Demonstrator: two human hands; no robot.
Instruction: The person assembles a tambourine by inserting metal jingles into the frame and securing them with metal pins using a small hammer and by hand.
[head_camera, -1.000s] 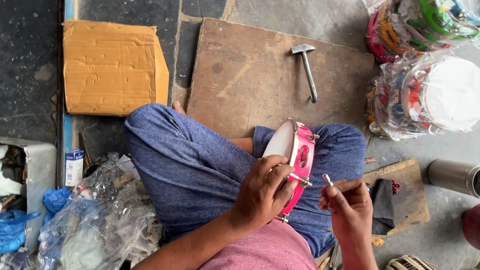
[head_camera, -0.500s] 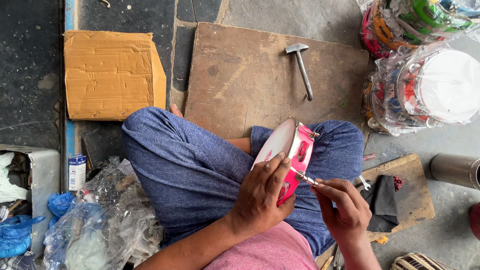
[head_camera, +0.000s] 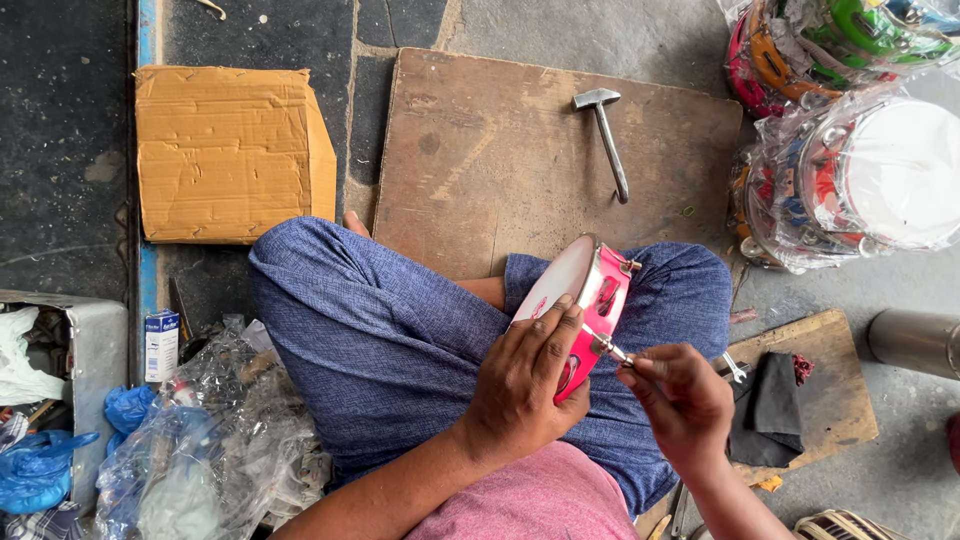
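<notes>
Both hands work at my lap: my left hand grips the pink tambourine on edge across my knee, while my right hand pinches what looks like a small metal pin against its rim. A second ago that hand sat lower, clear of the frame. Ahead, the wooden board lies open, the hammer near its far edge.
</notes>
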